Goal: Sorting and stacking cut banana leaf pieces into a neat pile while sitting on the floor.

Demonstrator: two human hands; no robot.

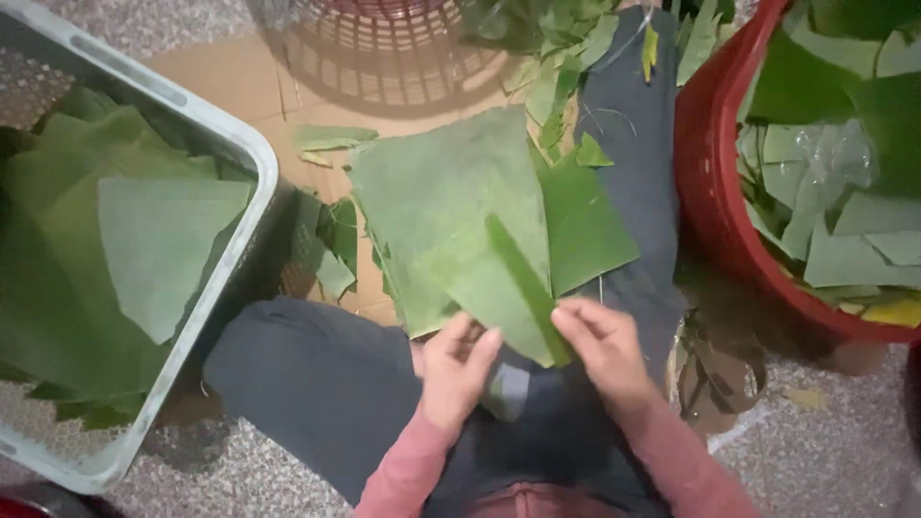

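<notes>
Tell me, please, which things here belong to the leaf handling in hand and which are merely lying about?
In hand:
- stack of large green leaves
- left hand and right hand, both gripping its near edge
- grey crate of flat leaves
- red basket of leaf pieces

Lying about:
- leaf scraps on the cardboard
- wire basket

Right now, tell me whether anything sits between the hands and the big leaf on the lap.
Nothing visible does. The left hand and right hand both already pinch the near corner of the big leaf directly.
</notes>
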